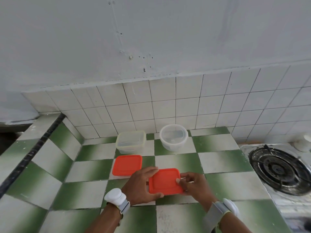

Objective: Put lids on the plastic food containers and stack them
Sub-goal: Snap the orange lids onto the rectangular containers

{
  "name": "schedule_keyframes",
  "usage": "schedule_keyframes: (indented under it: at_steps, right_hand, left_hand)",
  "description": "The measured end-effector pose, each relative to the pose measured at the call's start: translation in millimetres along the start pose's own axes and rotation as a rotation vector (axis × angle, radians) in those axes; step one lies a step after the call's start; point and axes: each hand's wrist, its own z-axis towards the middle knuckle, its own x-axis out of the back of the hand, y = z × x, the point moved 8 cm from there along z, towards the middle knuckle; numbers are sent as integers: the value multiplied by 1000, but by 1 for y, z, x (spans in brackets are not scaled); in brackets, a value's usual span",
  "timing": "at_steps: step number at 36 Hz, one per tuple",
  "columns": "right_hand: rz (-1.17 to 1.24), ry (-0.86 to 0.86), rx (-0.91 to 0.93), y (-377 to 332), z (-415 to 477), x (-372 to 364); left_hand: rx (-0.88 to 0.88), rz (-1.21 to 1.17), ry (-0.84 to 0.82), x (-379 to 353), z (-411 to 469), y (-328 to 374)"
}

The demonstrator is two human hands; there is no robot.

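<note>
Both hands [168,185] grip the nearer orange lid [165,181] between them.

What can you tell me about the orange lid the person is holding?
The held lid is a square orange one with rounded corners and a raised rim line, plastic by its look. It lies roughly flat, low over the checkered counter; whether it sits on a container is hidden. The left hand grips its left edge, the right hand its right, thumb on top.
</note>
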Motion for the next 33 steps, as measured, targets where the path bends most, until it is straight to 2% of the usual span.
schedule_keyframes:
  at_steps: [6,11,14,16,20,22,25,29,33]
  right_hand:
    - [-127,82,-18,4,4,3]
    - [-83,13,-91,3,16,3]
    - [-34,-68,-120,-4,17,4]
    - [0,-95,-141,-8,14,8]
    - [-20,-96,-164,-10,11,9]
    - [-90,-50,-111,-14,12,9]
    - [-137,43,-38,-20,15,12]
    - [-77,67,-111,-16,18,14]
    - [-104,65,-176,-13,20,16]
  left_hand:
    - [-4,6,-42,-3,4,7]
    - [40,-35,-67,0,14,8]
    - [145,-226,-85,-5,15,6]
    - [277,-354,-6,-9,13,1]
    - [478,-278,302,-2,9,-19]
    - [540,-316,315,-6,7,-25]
    - [666,-554,300,-13,3,-34]
    - [821,-862,334,-23,-4,-38]
    - [868,-896,385,-27,0,-39]
